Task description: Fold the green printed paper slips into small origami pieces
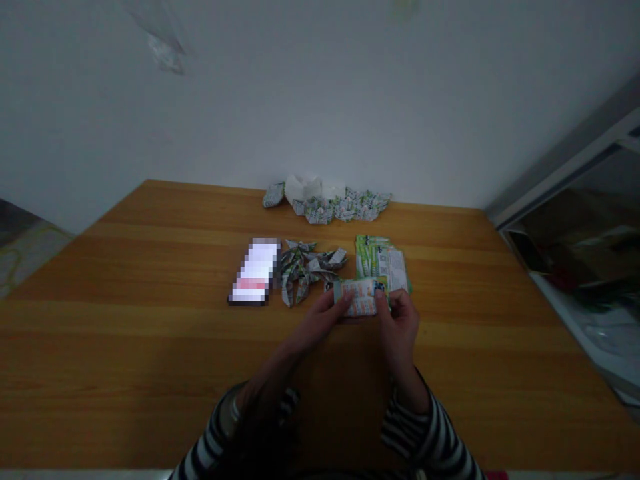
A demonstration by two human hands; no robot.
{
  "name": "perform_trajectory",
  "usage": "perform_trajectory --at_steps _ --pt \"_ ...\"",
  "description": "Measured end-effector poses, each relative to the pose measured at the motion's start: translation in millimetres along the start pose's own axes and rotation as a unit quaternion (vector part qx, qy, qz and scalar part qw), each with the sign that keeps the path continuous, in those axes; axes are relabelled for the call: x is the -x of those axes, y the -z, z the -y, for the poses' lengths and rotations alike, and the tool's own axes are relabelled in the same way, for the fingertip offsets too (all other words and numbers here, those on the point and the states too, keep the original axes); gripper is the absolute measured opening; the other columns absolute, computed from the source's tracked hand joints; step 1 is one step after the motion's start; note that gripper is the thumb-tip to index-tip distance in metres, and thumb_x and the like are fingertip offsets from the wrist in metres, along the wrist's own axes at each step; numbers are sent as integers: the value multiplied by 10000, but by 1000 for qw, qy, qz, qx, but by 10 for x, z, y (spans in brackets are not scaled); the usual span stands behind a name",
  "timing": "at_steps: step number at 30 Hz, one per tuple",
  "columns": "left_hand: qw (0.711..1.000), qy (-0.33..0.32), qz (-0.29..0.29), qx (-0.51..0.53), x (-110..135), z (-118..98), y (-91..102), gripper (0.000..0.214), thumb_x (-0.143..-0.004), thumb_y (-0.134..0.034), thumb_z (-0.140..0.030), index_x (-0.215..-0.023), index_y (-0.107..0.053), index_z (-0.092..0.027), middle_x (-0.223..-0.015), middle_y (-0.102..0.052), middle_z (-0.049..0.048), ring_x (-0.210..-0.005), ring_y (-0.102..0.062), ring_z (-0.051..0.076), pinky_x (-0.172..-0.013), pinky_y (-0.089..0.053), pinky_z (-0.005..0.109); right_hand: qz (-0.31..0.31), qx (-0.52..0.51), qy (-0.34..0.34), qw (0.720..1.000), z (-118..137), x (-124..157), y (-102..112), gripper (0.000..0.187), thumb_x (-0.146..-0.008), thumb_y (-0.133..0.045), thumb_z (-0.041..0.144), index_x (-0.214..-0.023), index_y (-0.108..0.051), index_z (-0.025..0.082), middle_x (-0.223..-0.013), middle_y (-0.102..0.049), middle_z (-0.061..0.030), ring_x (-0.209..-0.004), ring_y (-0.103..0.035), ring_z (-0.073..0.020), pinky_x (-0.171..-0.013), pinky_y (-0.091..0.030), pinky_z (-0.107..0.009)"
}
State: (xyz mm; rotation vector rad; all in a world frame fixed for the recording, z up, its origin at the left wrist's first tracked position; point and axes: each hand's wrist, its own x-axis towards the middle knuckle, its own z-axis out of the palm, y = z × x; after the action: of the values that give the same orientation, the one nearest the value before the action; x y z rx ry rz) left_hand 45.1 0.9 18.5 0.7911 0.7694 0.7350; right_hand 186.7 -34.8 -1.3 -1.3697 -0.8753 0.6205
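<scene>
Between both hands is a small printed packet (361, 298), white with orange and green print, held above the wooden table. My left hand (327, 312) grips its left end, thumb on top. At its right end, my right hand (400, 317) pinches the edge between thumb and fingers. Just behind the packet lie several flat green packets (373, 257), overlapping one another. To their left is a loose heap of folded paper pieces (303, 267), pointed in shape, with grey and green print.
A phone (256, 270) with a lit screen lies left of the heap. Along the wall (320, 100) sits a row of crumpled printed paper shapes (345, 207) with some white tissue (303, 189). A shelf with a pale frame (560, 173) stands right of the table (150, 267).
</scene>
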Motion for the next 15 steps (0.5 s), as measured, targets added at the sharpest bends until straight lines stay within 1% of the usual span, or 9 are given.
perform_trajectory --at_steps 4,10,15 --pt "1000 -5 3 -3 -6 16 11 533 -794 -725 -504 -1191 -668 -153 -1097 -737 121 -1092 -658 302 -927 -536 442 -2 -4 1 1000 1 5 -7 369 -856 -657 405 -653 -412 219 -592 -395 75 -570 -377 -110 -549 -346 -235" --pt "1000 -5 7 -4 -6 12 10 547 -779 -733 -516 -1170 -676 -138 -1067 -742 119 -1077 -660 303 -913 -540 439 -3 20 10 1000 10 8 0 382 -858 -651 411 -645 -395 223 -602 -340 77 -569 -350 -110 -540 -329 -230" --pt "1000 -3 1 -9 -6 7 14 517 -802 -715 -505 -1168 -677 -142 -1067 -742 117 -1067 -663 294 -905 -542 434 5 9 -3 1000 17 12 6 366 -864 -646 396 -654 -400 224 -606 -355 73 -569 -355 -110 -536 -330 -229"
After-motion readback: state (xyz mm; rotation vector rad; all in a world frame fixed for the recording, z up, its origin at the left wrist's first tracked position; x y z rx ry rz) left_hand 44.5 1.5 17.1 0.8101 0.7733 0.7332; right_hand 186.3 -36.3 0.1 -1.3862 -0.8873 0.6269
